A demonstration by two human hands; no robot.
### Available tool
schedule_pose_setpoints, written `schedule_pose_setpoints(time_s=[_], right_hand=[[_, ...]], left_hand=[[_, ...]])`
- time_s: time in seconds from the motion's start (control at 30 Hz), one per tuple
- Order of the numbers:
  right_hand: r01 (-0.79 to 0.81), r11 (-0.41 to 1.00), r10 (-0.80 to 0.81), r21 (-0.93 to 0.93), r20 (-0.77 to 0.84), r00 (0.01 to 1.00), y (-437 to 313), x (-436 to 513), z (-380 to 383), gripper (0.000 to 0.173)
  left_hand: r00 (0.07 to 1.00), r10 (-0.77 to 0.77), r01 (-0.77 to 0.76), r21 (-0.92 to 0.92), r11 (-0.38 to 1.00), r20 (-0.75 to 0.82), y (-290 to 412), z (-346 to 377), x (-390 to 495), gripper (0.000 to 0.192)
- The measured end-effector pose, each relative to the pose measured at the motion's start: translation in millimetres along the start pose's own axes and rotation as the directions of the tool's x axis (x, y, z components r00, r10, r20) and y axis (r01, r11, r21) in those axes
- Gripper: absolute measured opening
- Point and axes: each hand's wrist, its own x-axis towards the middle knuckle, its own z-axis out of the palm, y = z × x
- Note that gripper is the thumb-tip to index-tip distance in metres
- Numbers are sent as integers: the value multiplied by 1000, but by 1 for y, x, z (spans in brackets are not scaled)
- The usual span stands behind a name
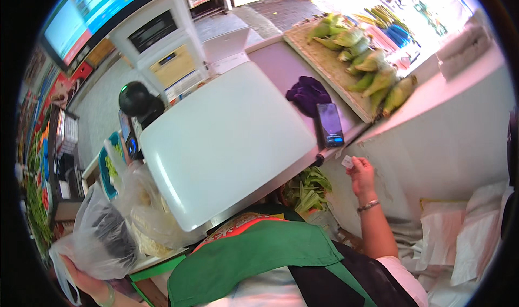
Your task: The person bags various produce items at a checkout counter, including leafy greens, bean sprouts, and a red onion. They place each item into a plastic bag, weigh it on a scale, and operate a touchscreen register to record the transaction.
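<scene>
My left hand (83, 277) is at the lower left, partly hidden by the handles of a translucent plastic bag (95, 242) with dark contents, which it holds. Beside that bag, another clear plastic bag (152, 217) with pale contents stands by the counter. On the right, my right hand (361, 176) pinches a small whitish slip (347, 161) between thumb and fingers, just below a smartphone (330, 125) with its screen lit. A crumpled purple cloth (310, 95) touches the phone's upper end. A large smooth white lid or panel (229, 140) lies in front of me.
Corn ears in husks (371, 61) lie on a board (320, 59) at the upper right. A round black device (134, 98) stands left of the white panel, near a teal basket (104, 173) with greens. Leafy greens (310, 189) sit below the panel; plastic bags (458, 230) hang at right.
</scene>
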Motion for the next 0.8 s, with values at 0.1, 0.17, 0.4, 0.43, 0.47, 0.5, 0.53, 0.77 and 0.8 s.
schedule_pose_setpoints(time_s=[0.1,0.17,0.4,0.43,0.47,0.5,0.53,0.77,0.8], right_hand=[[-99,969,153,228,-234,960,58,20,-25,22],[-116,933,198,340,-216,956,85,43,-33,26],[-90,894,234,440,-286,929,119,94,-22,26],[-82,906,227,415,-314,922,121,96,-21,27],[-100,908,239,406,-307,921,124,98,-19,27],[-117,914,247,389,-304,920,126,99,-20,28],[-131,927,240,353,-288,927,128,100,-20,28],[-275,926,214,-257,-242,946,93,90,-39,64],[-371,868,288,-330,-275,917,80,84,-37,62]], left_hand=[[907,-138,202,-122,972,398,-11,66,19,49],[806,-185,316,-145,937,562,-27,112,17,48],[731,-59,154,-80,985,680,-73,230,3,42],[701,-17,127,-101,987,713,-79,240,3,40],[787,28,10,-58,998,617,-84,250,4,38],[729,11,31,-49,998,685,-91,260,3,36],[706,-3,49,-45,998,708,-96,269,3,36],[355,46,286,-156,946,934,-96,308,-26,31],[363,23,201,-103,974,931,-90,309,-29,32]])
